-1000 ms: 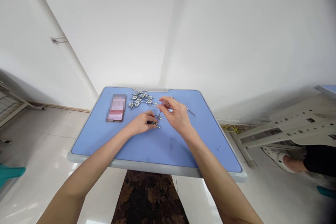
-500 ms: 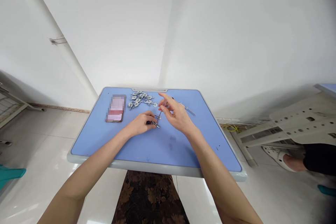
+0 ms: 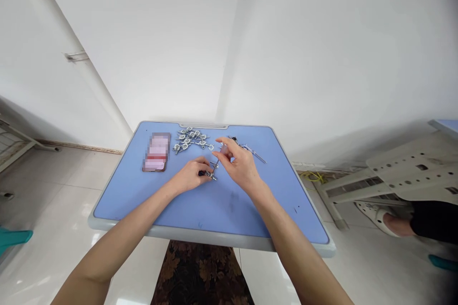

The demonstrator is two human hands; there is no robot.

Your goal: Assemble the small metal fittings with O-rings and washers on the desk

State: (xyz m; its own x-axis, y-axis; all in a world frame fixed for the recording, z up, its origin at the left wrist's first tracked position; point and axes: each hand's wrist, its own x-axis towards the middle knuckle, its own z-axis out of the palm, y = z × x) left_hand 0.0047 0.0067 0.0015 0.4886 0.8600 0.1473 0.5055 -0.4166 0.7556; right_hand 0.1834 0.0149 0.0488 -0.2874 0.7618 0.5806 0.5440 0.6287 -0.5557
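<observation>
Left hand [image 3: 191, 175] pinches a small silver metal fitting [image 3: 211, 175] against the blue table [image 3: 214, 205]. Right hand [image 3: 238, 164], just beside it, grips a thin red-handled screwdriver [image 3: 217, 162], tip at the fitting.

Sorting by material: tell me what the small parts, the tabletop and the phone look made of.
Parts: likely metal, silvery with bright glints.
Tabletop: probably plastic or laminate, matte blue with a grey moulded rim.
Phone: glossy, glass-like face; the casing material cannot be told.
</observation>
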